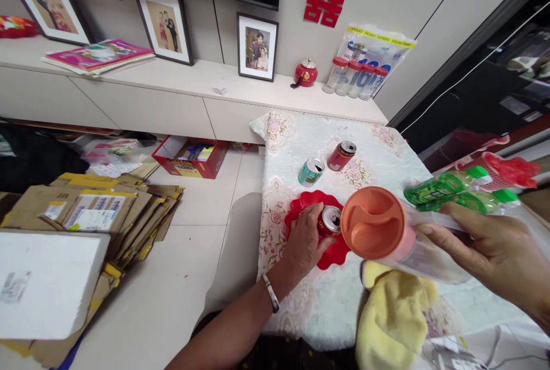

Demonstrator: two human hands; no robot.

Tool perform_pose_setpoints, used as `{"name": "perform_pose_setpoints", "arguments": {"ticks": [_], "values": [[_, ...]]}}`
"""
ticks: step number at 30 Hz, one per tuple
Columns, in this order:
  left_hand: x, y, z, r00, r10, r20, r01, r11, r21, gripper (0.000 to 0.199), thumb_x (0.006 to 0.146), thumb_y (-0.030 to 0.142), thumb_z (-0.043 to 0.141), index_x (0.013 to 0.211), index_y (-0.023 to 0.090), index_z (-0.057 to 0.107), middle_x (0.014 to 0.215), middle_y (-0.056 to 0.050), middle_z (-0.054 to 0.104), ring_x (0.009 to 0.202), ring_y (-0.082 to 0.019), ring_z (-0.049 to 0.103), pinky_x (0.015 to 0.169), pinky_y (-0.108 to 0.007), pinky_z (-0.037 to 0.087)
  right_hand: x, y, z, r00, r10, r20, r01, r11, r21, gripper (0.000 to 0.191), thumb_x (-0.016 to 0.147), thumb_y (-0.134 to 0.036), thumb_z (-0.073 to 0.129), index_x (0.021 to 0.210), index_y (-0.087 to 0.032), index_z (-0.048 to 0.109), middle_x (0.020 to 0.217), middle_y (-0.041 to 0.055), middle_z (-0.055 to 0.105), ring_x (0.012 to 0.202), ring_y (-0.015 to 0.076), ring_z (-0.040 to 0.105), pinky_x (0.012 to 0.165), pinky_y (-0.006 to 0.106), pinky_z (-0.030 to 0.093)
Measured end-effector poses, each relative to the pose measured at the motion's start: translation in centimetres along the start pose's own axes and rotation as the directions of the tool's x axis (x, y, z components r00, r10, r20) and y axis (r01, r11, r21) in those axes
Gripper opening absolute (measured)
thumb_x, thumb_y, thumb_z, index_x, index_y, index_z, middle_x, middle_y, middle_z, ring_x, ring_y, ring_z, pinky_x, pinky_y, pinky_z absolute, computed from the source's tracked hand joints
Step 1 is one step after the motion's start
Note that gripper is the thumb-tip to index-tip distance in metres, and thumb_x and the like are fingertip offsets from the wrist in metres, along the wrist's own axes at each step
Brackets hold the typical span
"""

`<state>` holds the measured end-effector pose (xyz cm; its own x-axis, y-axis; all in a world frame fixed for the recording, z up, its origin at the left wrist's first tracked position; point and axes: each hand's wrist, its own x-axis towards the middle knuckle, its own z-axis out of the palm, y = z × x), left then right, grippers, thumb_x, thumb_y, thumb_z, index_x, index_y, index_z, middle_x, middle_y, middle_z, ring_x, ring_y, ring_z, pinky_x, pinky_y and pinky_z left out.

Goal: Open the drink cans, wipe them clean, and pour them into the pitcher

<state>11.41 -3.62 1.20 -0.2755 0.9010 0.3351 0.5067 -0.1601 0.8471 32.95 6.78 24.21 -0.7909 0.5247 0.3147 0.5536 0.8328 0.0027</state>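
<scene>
"Why is the left hand on that red can?"

"Its fingers curl round the side, maybe so it won't tip over the wavy red dish."

"And the right hand?"

"Its fingers grip the big jug's handle, I guess to hold it up. The jug leans, with its orange lid right by the can, above the tabletop."

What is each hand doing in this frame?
Left hand: closed around a red can at the red plate.
Right hand: closed on the handle of the orange-lidded pitcher.
</scene>
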Motion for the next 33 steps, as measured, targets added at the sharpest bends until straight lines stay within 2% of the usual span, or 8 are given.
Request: {"name": "perform_pose_setpoints", "arguments": {"ticks": [10,15,25,29,33], "values": [[0.04,0.26,-0.28,0.999,-0.027,0.027,0.028,0.999,-0.016,0.081,0.086,0.012,0.074,0.154,0.026,0.032,0.154,-0.017,0.054,0.144,-0.037,0.053,0.113,-0.065,0.050,-0.05,-0.28,-0.03,0.988,0.138,0.063,-0.142,0.988,0.060,0.051,0.097,-0.072,0.047,0.069,-0.029,0.054,0.043,-0.0040,0.047,0.033,0.0159,0.045,0.036,0.031,0.034],[0.06,0.13,-0.23,1.000,-0.022,0.021,0.022,0.999,-0.028,0.080,0.086,0.016,0.075,0.154,0.027,0.034,0.153,-0.016,0.055,0.143,-0.036,0.055,0.113,-0.062,0.051,-0.06,-0.05,0.06,0.994,0.100,0.034,-0.102,0.993,0.061,0.052,0.096,-0.071,0.052,0.067,-0.027,0.054,0.043,-0.0060,0.045,0.032,0.0135,0.044,0.033,0.029,0.033],[0.06,0.26,-0.36,1.000,-0.002,0.030,0.002,1.000,-0.002,0.082,0.086,0.012,0.075,0.154,0.024,0.030,0.153,-0.019,0.053,0.144,-0.039,0.053,0.113,-0.066,0.050,0.15,-0.08,-0.01,0.999,0.036,0.024,-0.037,0.999,0.030,0.050,0.100,-0.065,0.052,0.070,-0.025,0.057,0.043,-0.0080,0.043,0.031,0.0117,0.044,0.032,0.026,0.033],[0.03,0.21,-0.39,0.999,-0.013,0.037,0.014,1.000,-0.021,0.085,0.085,0.014,0.078,0.154,0.027,0.031,0.154,-0.018,0.053,0.144,-0.038,0.053,0.115,-0.066,0.050,-0.05,0.13,0.02,0.999,0.047,0.021,-0.048,0.998,0.034,0.050,0.099,-0.066,0.051,0.069,-0.025,0.056,0.044,-0.0068,0.044,0.032,0.0124,0.044,0.033,0.027,0.034],[0.01,0.23,-0.35,0.999,-0.014,0.031,0.014,1.000,-0.017,0.085,0.085,0.014,0.078,0.154,0.026,0.031,0.154,-0.018,0.054,0.144,-0.038,0.053,0.114,-0.066,0.050,-0.27,0.12,0.05,0.992,0.113,0.050,-0.116,0.992,0.058,0.050,0.096,-0.069,0.051,0.069,-0.028,0.054,0.044,-0.0044,0.045,0.033,0.0149,0.045,0.034,0.030,0.034]]}}
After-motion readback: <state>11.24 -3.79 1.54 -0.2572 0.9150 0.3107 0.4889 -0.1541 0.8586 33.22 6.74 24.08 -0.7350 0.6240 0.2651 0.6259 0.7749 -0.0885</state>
